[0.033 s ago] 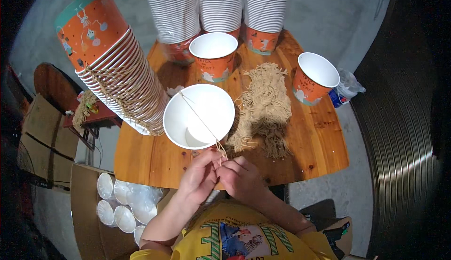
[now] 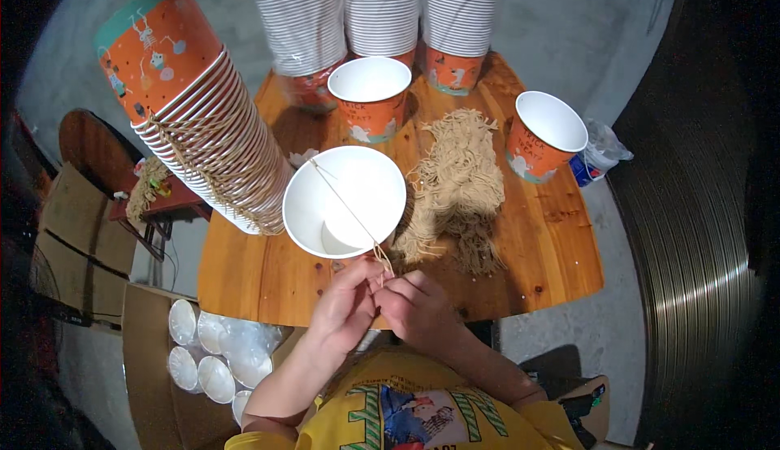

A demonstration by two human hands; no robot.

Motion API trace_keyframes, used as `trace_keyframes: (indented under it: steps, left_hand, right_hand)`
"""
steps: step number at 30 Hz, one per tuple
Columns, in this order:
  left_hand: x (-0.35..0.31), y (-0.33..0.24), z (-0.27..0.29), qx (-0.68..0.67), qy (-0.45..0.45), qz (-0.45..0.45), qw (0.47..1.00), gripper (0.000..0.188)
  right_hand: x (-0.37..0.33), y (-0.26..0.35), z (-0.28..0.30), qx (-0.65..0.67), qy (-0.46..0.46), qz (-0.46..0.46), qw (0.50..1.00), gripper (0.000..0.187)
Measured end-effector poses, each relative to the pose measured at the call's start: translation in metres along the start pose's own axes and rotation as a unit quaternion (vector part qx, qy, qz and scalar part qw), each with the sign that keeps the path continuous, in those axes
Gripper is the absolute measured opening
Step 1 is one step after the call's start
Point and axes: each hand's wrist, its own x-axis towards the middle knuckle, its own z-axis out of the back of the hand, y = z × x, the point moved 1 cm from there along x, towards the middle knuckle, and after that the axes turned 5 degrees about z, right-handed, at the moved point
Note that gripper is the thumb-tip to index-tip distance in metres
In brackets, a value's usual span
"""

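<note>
Right in front of me a white-lined paper bucket [image 2: 344,198] stands on the wooden table, its mouth facing up. A tan cord [image 2: 345,204] runs from its far rim across the opening to the near rim. There my left hand [image 2: 348,295] and right hand [image 2: 413,304] meet, both closed, with fingertips pinching the cord's end. The exact grip is partly hidden by the fingers. Just right of the bucket lies a heap of loose tan cords [image 2: 459,178]. To the left leans a tall stack of nested orange buckets [image 2: 219,137] with cords hanging over their rims.
Single orange buckets stand at the back [image 2: 370,108] and the right [image 2: 540,145] of the table [image 2: 260,287]. Several wrapped stacks of buckets [image 2: 378,11] rise behind. Below left, a cardboard box [image 2: 146,369] holds more white buckets. A ridged dark shutter [image 2: 691,230] borders the right side.
</note>
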Motion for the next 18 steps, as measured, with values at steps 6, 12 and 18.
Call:
trace_keyframes:
  steps: [6, 12, 18]
  left_hand:
    - [0.004, -0.003, -0.002, -0.022, -0.013, -0.007, 1.0, 0.005]
    - [0.009, -0.013, 0.0, -0.062, -0.035, -0.019, 0.997, 0.009]
    - [0.014, -0.022, 0.021, -0.081, -0.016, -0.012, 0.996, 0.014]
  right_hand:
    - [0.008, -0.003, 0.004, -0.05, 0.006, 0.07, 0.996, 0.012]
    - [0.024, 0.002, 0.01, -0.012, 0.05, 0.122, 0.991, 0.011]
    - [0.035, 0.0, 0.012, 0.018, 0.064, 0.153, 0.986, 0.012]
